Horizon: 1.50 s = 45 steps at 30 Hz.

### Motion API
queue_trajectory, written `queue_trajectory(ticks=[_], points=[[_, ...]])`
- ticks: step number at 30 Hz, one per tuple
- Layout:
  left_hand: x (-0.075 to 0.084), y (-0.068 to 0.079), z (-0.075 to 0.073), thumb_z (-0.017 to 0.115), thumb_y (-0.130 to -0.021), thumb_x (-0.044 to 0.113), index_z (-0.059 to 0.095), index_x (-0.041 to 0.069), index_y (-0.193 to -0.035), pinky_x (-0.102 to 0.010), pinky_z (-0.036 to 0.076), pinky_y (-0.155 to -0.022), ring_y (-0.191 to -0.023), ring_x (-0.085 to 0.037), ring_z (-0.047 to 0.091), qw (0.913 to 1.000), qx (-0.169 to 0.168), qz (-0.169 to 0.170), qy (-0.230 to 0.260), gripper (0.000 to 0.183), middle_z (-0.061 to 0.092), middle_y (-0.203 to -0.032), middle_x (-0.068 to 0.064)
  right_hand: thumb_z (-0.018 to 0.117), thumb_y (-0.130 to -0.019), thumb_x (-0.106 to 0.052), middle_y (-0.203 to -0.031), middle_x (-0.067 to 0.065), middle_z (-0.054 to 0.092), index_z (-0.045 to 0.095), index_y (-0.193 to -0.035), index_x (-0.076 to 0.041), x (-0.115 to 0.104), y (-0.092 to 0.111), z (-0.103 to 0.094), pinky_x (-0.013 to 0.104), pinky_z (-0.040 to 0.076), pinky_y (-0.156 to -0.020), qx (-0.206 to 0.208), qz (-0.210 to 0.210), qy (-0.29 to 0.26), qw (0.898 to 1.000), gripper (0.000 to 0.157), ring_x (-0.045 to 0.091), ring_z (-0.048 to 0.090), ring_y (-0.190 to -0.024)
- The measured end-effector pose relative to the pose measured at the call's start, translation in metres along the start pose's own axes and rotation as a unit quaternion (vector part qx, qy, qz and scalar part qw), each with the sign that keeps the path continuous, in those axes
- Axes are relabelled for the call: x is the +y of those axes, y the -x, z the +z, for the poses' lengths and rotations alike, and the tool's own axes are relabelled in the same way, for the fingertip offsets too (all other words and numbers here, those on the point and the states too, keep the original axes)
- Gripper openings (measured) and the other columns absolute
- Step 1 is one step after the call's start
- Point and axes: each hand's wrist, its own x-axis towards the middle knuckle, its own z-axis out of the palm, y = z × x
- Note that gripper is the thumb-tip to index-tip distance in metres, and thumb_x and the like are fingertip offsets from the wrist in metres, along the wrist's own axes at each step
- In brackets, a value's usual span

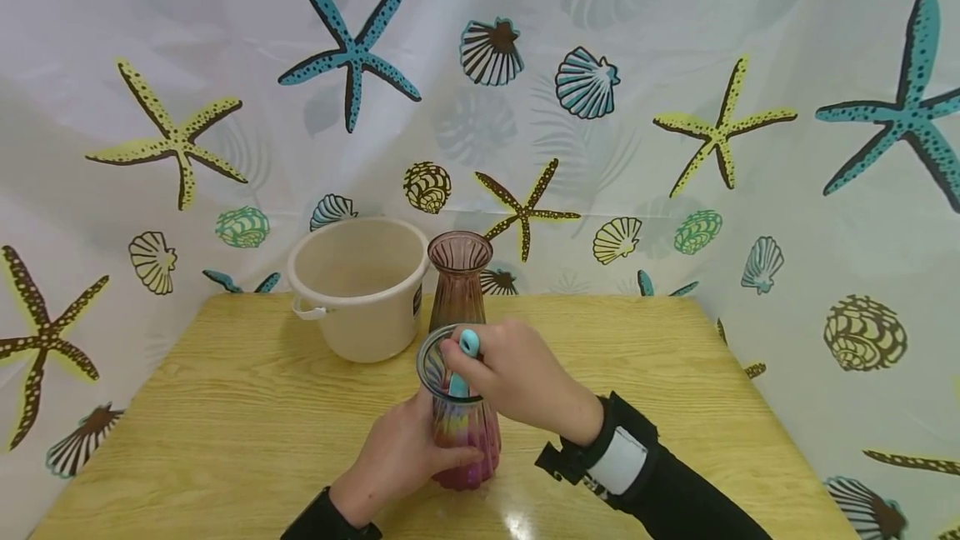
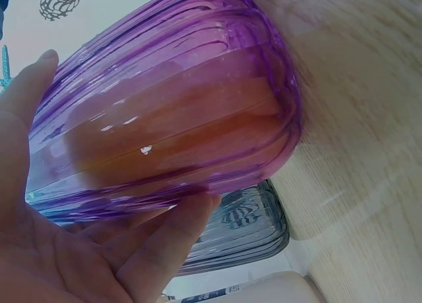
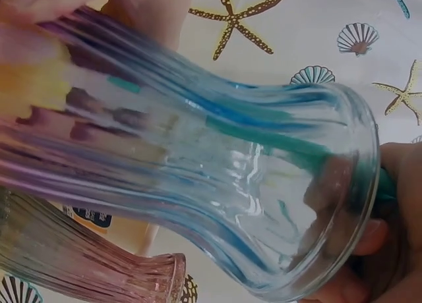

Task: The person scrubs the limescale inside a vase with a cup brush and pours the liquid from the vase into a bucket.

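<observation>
A ribbed glass vase, blue at the neck and purple-pink at the base, stands near the table's front. My left hand holds it low on its side, thumb across the front. In the left wrist view the fingers wrap the purple glass. At the vase's mouth, my right hand grips the teal handle of a sponge brush, which reaches down inside. Through the glass, the yellow sponge head shows in the right wrist view. An orange tint marks it near the base in the left wrist view.
Just behind stands a second ribbed vase, brownish pink at the top. A cream bucket with a handle sits at the back left. The wooden table meets a starfish-and-shell patterned cloth at the back and sides.
</observation>
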Motion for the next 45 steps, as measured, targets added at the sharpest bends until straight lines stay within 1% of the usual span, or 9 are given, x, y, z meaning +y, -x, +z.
queue_trajectory(ticks=[6,13,20,25,29,33,37,42,45], points=[[-0.001,0.0,0.001,0.069,-0.071,0.066,0.03,0.02,-0.138,-0.038,0.053,-0.075,-0.095,-0.013,0.058,1.0,-0.002,-0.001,0.003,0.091,0.063,-0.112,-0.001,0.047,-0.096,-0.019,-0.048,-0.009,0.027,0.035,-0.056,-0.017,0.0,-0.003,0.0,0.017,0.019,-0.04,-0.004,0.019,0.02,1.0,0.042,0.003,0.025,-0.039],[-0.002,0.001,0.001,0.067,-0.071,0.068,0.027,0.018,-0.14,-0.039,0.052,-0.075,-0.096,-0.015,0.058,1.0,-0.002,0.0,0.003,0.094,0.063,-0.113,-0.003,0.047,-0.095,-0.018,-0.047,-0.009,0.028,0.035,-0.054,-0.018,0.001,-0.005,-0.001,0.018,0.017,-0.04,-0.01,0.019,0.041,0.999,0.042,0.003,0.024,-0.037],[-0.003,0.002,0.002,0.068,-0.071,0.067,0.027,0.018,-0.141,-0.039,0.052,-0.075,-0.096,-0.014,0.058,1.0,0.001,0.001,0.006,0.094,0.062,-0.113,-0.003,0.047,-0.096,-0.019,-0.047,-0.01,0.026,0.034,-0.054,-0.017,0.001,-0.006,0.0,0.017,0.018,-0.039,-0.015,0.032,0.004,0.999,0.044,0.001,0.023,-0.037],[-0.002,0.002,0.002,0.069,-0.07,0.067,0.029,0.02,-0.139,-0.038,0.052,-0.073,-0.093,-0.012,0.058,0.9998,-0.002,-0.016,0.013,0.092,0.062,-0.111,-0.002,0.047,-0.099,-0.022,-0.048,-0.008,0.025,0.032,-0.055,-0.016,0.004,-0.005,0.0,0.017,0.018,-0.039,-0.009,0.046,-0.043,0.998,0.047,0.002,0.021,-0.039],[-0.001,0.001,0.002,0.07,-0.069,0.067,0.029,0.021,-0.139,-0.039,0.052,-0.075,-0.094,-0.012,0.058,0.9994,-0.004,-0.026,0.024,0.093,0.062,-0.112,0.0,0.047,-0.1,-0.026,-0.047,-0.008,0.028,0.034,-0.055,-0.016,0.006,-0.004,0.001,0.016,0.019,-0.037,-0.003,0.05,-0.042,0.998,0.048,0.003,0.023,-0.038],[0.001,0.0,0.001,0.071,-0.065,0.069,0.032,0.023,-0.138,-0.04,0.051,-0.079,-0.098,-0.011,0.056,0.9989,-0.001,-0.031,0.036,0.095,0.061,-0.115,0.002,0.047,-0.1,-0.028,-0.046,-0.008,0.032,0.038,-0.056,-0.016,0.005,-0.005,0.002,0.016,0.021,-0.037,0.011,0.045,-0.022,0.999,0.047,0.003,0.027,-0.037],[0.002,-0.003,-0.001,0.071,-0.064,0.07,0.04,0.025,-0.132,-0.04,0.051,-0.083,-0.101,-0.009,0.055,0.9988,0.008,-0.023,0.042,0.087,0.062,-0.114,0.006,0.049,-0.1,-0.027,-0.047,-0.009,0.037,0.041,-0.058,-0.017,0.005,-0.004,0.004,0.017,0.024,-0.038,0.02,0.032,0.012,0.999,0.044,0.002,0.032,-0.039],[0.0,-0.006,-0.003,0.071,-0.067,0.068,0.046,0.028,-0.124,-0.038,0.051,-0.082,-0.1,-0.007,0.055,0.9991,0.011,-0.007,0.04,0.075,0.062,-0.11,0.01,0.049,-0.099,-0.026,-0.047,-0.008,0.033,0.037,-0.058,-0.017,0.004,-0.005,0.005,0.019,0.022,-0.039,0.023,0.015,0.088,0.996,0.044,0.004,0.031,-0.04],[0.0,-0.008,-0.003,0.071,-0.067,0.068,0.046,0.029,-0.126,-0.039,0.051,-0.082,-0.099,-0.007,0.055,0.9991,0.008,-0.005,0.041,0.075,0.062,-0.111,0.011,0.047,-0.099,-0.026,-0.046,-0.009,0.034,0.036,-0.057,-0.017,0.004,-0.007,0.004,0.018,0.021,-0.038,0.017,0.013,0.113,0.993,0.044,0.003,0.032,-0.038]])
